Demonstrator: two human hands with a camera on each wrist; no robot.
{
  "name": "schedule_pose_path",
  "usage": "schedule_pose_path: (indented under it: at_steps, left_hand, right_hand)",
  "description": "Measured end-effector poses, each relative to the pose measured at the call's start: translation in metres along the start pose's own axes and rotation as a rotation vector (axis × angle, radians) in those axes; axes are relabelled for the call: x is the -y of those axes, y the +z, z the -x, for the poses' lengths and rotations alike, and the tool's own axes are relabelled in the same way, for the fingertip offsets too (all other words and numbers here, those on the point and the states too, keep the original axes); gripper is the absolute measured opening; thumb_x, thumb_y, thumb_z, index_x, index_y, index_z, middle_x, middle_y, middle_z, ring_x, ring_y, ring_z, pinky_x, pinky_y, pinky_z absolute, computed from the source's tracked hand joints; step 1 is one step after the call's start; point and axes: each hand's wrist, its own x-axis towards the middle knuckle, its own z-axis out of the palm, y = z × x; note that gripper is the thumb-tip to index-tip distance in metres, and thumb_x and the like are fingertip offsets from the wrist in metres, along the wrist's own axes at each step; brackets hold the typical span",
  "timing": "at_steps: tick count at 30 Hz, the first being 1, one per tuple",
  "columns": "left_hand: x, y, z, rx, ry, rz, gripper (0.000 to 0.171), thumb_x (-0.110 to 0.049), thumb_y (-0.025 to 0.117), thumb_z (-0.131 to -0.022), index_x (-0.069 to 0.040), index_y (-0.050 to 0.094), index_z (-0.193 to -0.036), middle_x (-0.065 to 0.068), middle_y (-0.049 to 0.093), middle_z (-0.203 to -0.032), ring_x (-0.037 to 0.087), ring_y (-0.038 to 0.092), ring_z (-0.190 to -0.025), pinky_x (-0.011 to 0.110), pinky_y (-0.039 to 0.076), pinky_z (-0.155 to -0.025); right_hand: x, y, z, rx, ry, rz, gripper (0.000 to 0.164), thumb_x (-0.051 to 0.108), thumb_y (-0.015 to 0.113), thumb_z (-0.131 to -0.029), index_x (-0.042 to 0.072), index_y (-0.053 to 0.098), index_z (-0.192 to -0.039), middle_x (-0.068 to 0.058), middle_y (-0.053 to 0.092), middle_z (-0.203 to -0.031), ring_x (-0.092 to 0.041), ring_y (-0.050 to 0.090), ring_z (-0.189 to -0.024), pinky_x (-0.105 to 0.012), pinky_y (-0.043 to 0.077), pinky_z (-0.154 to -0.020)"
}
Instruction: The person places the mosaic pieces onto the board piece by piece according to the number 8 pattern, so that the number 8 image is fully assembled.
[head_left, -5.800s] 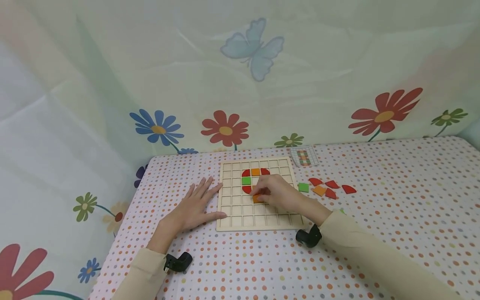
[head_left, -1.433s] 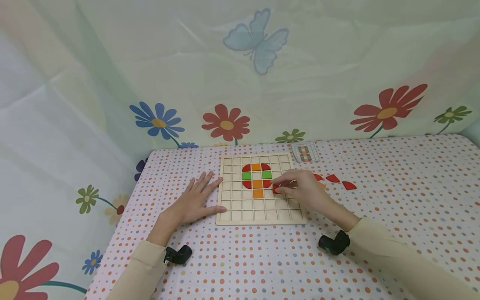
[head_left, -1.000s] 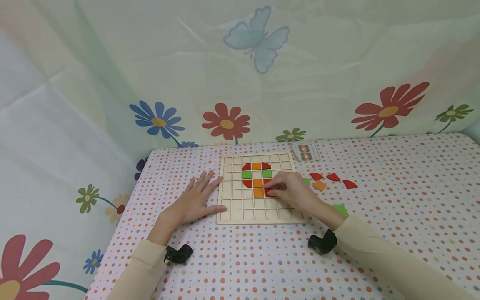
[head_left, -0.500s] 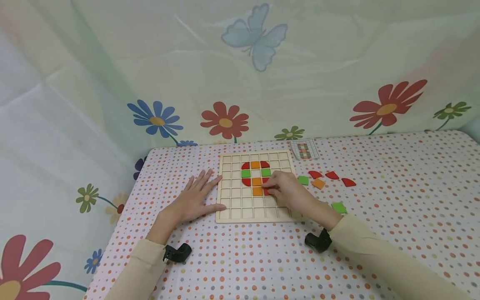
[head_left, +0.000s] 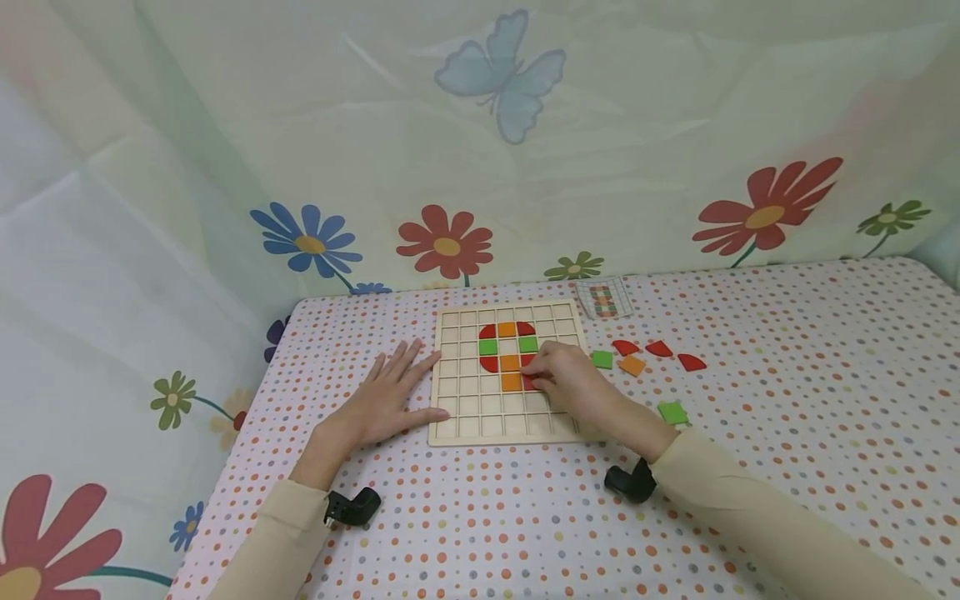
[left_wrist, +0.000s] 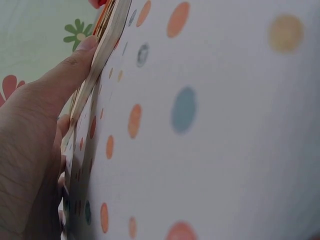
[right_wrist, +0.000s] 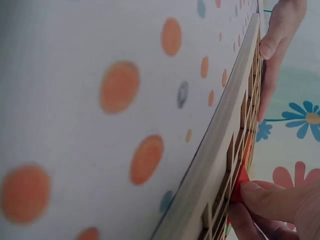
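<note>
A wooden grid board [head_left: 468, 427] lies on the dotted cloth, with red, orange and green tiles set in several cells. My left hand [head_left: 381, 406] is spread flat at the board's left edge, its thumb [left_wrist: 75, 65] resting on the frame. Over the board's middle, my right hand [head_left: 573, 382] pinches a red quarter-round tile [right_wrist: 240, 184] between thumb and fingers. That tile stands tilted in a cell, right beside the lower orange square tile [head_left: 512, 382]. Fingers cover part of it in the head view.
Right of the board lie loose tiles: several red quarter-rounds [head_left: 692, 362], an orange square [head_left: 632, 365] and two green squares [head_left: 672, 412]. A pattern card [head_left: 603, 298] lies behind the board's right corner. A flowered curtain [head_left: 637, 125] hangs at the back.
My right hand has gone from placing an orange tile to bringing a red tile from the right into the cell beside the lower orange one. A green square joined the pattern. My left hand stays put.
</note>
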Motion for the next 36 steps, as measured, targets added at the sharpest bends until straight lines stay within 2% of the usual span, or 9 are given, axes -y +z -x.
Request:
schedule_pose_path:
  at_steps: [10, 14, 20, 24, 29, 32, 34, 36]
  left_hand:
    - [0.001, 0.0, 0.002, -0.011, 0.013, 0.001, 0.096, -0.072, 0.058, -0.095, -0.024, 0.022, -0.169, 0.011, 0.007, -0.176, 0.032, 0.001, -0.162, 0.056, 0.001, -0.13]
    - [0.002, 0.0, 0.002, -0.016, 0.016, 0.0, 0.096, -0.072, 0.058, -0.094, -0.024, 0.022, -0.169, 0.011, 0.008, -0.176, 0.032, 0.002, -0.162, 0.055, 0.001, -0.13]
    - [0.003, 0.002, 0.0, -0.001, 0.007, -0.002, 0.098, -0.075, 0.056, -0.094, -0.025, 0.02, -0.17, 0.009, 0.005, -0.176, 0.03, -0.001, -0.162, 0.054, 0.0, -0.13]
    - [0.003, 0.002, -0.001, 0.0, 0.005, -0.001, 0.098, -0.074, 0.057, -0.094, -0.025, 0.02, -0.169, 0.009, 0.005, -0.176, 0.03, 0.0, -0.162, 0.054, 0.0, -0.13]
    - [0.003, 0.002, 0.0, -0.003, 0.0, 0.0, 0.096, -0.072, 0.058, -0.094, -0.024, 0.023, -0.169, 0.01, 0.007, -0.176, 0.031, 0.001, -0.162, 0.055, 0.001, -0.13]
    - [0.002, 0.002, 0.0, -0.002, 0.0, 0.004, 0.096, -0.072, 0.058, -0.094, -0.023, 0.023, -0.169, 0.01, 0.008, -0.176, 0.032, 0.001, -0.162, 0.056, 0.002, -0.13]
    - [0.002, 0.002, 0.0, -0.002, 0.0, 0.008, 0.096, -0.073, 0.058, -0.094, -0.024, 0.023, -0.169, 0.01, 0.008, -0.176, 0.032, 0.002, -0.162, 0.056, 0.002, -0.13]
    - [0.002, 0.002, 0.0, -0.003, 0.001, 0.007, 0.096, -0.074, 0.057, -0.094, -0.024, 0.023, -0.169, 0.01, 0.008, -0.176, 0.031, 0.001, -0.162, 0.055, 0.002, -0.13]
  right_hand:
    - [0.004, -0.001, -0.001, -0.002, 0.024, 0.016, 0.016, -0.013, 0.073, -0.09, -0.004, 0.082, -0.1, -0.005, 0.067, -0.088, -0.023, 0.068, -0.09, -0.033, 0.062, -0.079]
    - [-0.003, -0.001, 0.002, 0.002, 0.036, -0.063, 0.017, -0.011, 0.074, -0.091, -0.003, 0.081, -0.104, -0.006, 0.069, -0.096, -0.023, 0.067, -0.095, -0.035, 0.062, -0.082]
    - [-0.012, -0.008, 0.014, 0.015, 0.001, -0.182, 0.022, -0.01, 0.073, -0.092, -0.003, 0.079, -0.112, -0.008, 0.07, -0.107, -0.025, 0.067, -0.1, -0.04, 0.061, -0.087]
    - [-0.017, -0.018, 0.027, 0.007, 0.023, -0.187, 0.021, -0.004, 0.074, -0.093, 0.002, 0.08, -0.112, -0.005, 0.069, -0.108, -0.021, 0.064, -0.096, -0.031, 0.06, -0.081]
    - [-0.034, -0.037, 0.046, -0.093, 0.061, -0.107, 0.019, -0.001, 0.079, -0.09, 0.005, 0.081, -0.108, -0.005, 0.07, -0.106, -0.021, 0.064, -0.091, -0.026, 0.053, -0.07]
    - [-0.051, -0.052, 0.059, -0.169, 0.089, -0.047, 0.019, -0.002, 0.081, -0.088, 0.002, 0.081, -0.106, -0.01, 0.07, -0.104, -0.028, 0.069, -0.091, -0.025, 0.053, -0.069]
    - [-0.063, -0.062, 0.066, -0.213, 0.126, -0.015, 0.019, -0.002, 0.081, -0.088, 0.0, 0.08, -0.107, -0.013, 0.07, -0.104, -0.032, 0.068, -0.091, -0.026, 0.051, -0.068]
    - [-0.076, -0.07, 0.072, -0.249, 0.165, 0.017, 0.021, -0.002, 0.082, -0.087, -0.002, 0.079, -0.107, -0.017, 0.069, -0.106, -0.038, 0.068, -0.094, -0.035, 0.057, -0.072]
